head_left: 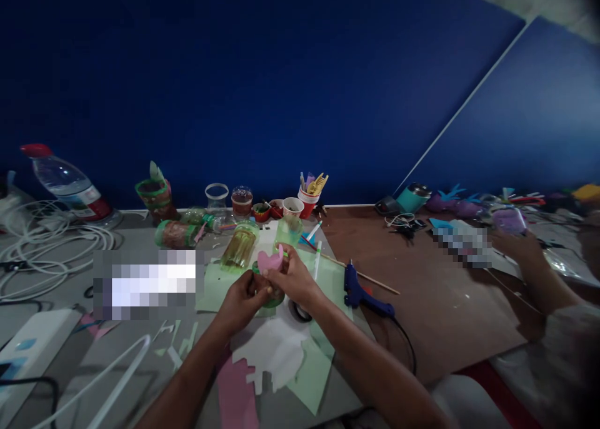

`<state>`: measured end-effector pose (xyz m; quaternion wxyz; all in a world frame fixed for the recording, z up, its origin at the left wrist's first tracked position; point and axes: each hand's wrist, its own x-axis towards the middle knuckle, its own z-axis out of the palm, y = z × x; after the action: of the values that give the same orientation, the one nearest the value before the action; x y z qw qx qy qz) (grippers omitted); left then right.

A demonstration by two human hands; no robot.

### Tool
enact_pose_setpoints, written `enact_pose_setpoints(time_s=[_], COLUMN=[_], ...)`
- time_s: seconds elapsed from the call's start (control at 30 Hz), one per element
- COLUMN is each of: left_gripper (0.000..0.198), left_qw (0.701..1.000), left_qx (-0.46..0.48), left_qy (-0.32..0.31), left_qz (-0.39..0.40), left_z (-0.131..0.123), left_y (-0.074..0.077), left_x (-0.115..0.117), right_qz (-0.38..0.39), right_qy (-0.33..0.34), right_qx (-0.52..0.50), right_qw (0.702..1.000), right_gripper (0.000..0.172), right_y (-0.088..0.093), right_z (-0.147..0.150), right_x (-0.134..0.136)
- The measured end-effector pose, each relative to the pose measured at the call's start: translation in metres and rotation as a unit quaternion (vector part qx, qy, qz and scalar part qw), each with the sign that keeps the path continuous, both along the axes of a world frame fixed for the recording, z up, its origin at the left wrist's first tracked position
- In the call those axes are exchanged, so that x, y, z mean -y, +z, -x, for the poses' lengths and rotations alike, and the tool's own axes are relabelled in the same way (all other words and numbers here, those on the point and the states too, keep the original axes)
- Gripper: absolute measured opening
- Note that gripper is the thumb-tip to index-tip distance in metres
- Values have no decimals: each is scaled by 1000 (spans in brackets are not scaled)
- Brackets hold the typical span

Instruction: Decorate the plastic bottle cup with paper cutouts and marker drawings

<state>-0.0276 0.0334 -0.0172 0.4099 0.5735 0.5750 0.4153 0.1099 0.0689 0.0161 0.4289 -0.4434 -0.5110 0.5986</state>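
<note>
Over the middle of the desk my left hand point(247, 299) is closed around a small green-and-brown container point(274, 299), mostly covered by my fingers. My right hand point(296, 277) pinches a pink paper cutout point(269, 261) with a rounded, curling outline against the container's upper side. Just behind my hands lies a cut clear-and-yellowish plastic bottle piece point(240, 246), and beside it stands a pale green cup point(288, 231). A roll of dark tape point(300, 311) rests under my right wrist. White paper scraps point(274, 348) and green paper point(312, 369) lie below my hands.
A blue glue gun point(363, 294) with its cord and a wooden stick point(375, 274) lie right. Behind stand a cup of tools point(309, 201) and a decorated pot point(157, 197). Left are a large bottle point(75, 188) and coiled cables point(42, 247). Another person's hand point(518, 247) works far right.
</note>
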Motion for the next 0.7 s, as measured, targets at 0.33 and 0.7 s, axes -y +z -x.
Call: enact_pose_setpoints(time_s=[0.33,0.7], left_gripper=[33,32], left_qw=[996,995], left_qx=[-85,-92], left_qy=[20,23], left_qz=[-8,-8], left_z=[-5,-6], left_y=[6,7], left_x=[3,3], right_qz=[-3,4], right_qy=[-24,-29], right_qx=[48,90], right_qw=[999,996], right_gripper=[78,75], right_y=[0,0], right_z=[-2,-2], right_x=[0,1])
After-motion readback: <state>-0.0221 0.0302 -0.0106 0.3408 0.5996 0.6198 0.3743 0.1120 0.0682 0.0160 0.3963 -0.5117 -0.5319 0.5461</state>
